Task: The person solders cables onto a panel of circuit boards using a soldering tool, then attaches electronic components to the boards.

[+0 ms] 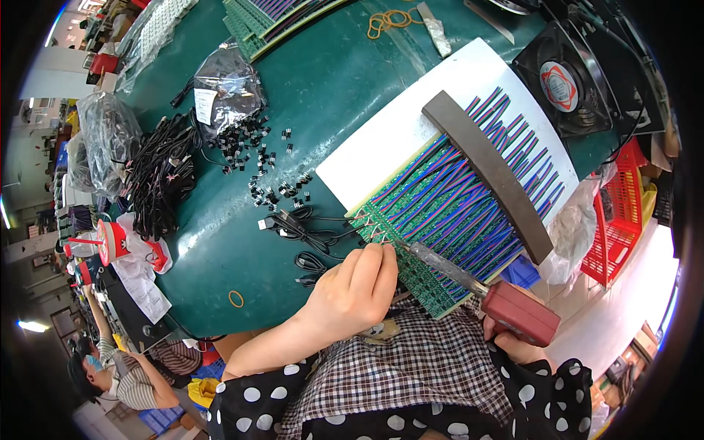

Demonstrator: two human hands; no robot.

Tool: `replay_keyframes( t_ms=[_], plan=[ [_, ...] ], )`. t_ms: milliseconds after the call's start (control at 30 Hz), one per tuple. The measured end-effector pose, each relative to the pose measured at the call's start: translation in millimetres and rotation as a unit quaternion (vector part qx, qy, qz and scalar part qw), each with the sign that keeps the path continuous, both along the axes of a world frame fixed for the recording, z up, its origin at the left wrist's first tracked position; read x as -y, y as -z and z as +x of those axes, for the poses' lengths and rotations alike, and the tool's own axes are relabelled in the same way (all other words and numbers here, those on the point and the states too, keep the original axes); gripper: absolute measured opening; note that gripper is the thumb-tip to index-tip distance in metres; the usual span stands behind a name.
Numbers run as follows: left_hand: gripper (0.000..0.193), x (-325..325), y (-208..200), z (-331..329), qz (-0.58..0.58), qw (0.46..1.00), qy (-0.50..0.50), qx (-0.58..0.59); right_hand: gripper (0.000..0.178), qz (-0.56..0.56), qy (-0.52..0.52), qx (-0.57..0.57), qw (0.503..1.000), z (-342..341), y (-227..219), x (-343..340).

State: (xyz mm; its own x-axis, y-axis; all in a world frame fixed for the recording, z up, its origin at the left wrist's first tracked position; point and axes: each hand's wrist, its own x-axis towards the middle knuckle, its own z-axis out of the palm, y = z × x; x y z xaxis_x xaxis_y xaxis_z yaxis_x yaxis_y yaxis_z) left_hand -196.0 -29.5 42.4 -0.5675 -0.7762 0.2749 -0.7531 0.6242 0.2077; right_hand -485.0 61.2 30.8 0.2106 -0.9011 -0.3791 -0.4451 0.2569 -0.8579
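A green circuit board panel [422,287] lies slanted in front of me, with rows of blue, red and black wires [440,194] running across it. Across those wires rests a dark curved-looking bar [488,172]. My left hand [352,293] is pinched at the panel's left corner, where thin pale wire ends [377,233] meet the fingertips; the exact grip is partly hidden. My right hand [517,348] is wrapped round the red handle of a soldering iron [521,314]. Its tip points left, close to my left fingertips at the board.
Black USB cables [297,229] lie left of the panel. Beyond them are small black connectors [246,147], a clear bag [227,88] and a bundle of black cables [161,169]. A fan [561,84] stands at the far right, above a red crate [620,213]. Another person [132,374] sits lower left.
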Motion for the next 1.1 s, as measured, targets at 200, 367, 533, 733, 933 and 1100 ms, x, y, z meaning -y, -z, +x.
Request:
replay_keyframes(
  t_ms=[200, 367, 533, 733, 933, 1100],
  plan=[
    [0.03, 0, 0, -3, -0.017, 1.0, 0.011, 0.019, 0.061, 0.026, -0.007, 0.157, 0.987, -4, 0, 12],
    [0.03, -1, -3, -2, -0.02, 0.999, 0.009, 0.033, 0.065, 0.019, 0.009, 0.121, 0.992, -3, 2, 3],
    [0.03, 0, -2, -1, -0.02, 0.999, 0.016, 0.039, 0.065, 0.049, 0.108, 0.15, 0.982, 4, -2, -2],
    [0.027, 1, -3, -2, -0.04, 0.997, 0.026, 0.063, 0.067, 0.011, 0.044, 0.082, 0.996, -5, 7, -4],
    [0.024, 4, -5, -1, -0.066, 0.992, 0.065, 0.089, 0.07, 0.1, 0.121, 0.292, 0.944, 0, 0, -2],
    [0.023, 3, -6, -1, -0.074, 0.989, 0.076, 0.1, 0.069, 0.075, 0.056, 0.167, 0.981, -8, 3, -3]
  ],
)
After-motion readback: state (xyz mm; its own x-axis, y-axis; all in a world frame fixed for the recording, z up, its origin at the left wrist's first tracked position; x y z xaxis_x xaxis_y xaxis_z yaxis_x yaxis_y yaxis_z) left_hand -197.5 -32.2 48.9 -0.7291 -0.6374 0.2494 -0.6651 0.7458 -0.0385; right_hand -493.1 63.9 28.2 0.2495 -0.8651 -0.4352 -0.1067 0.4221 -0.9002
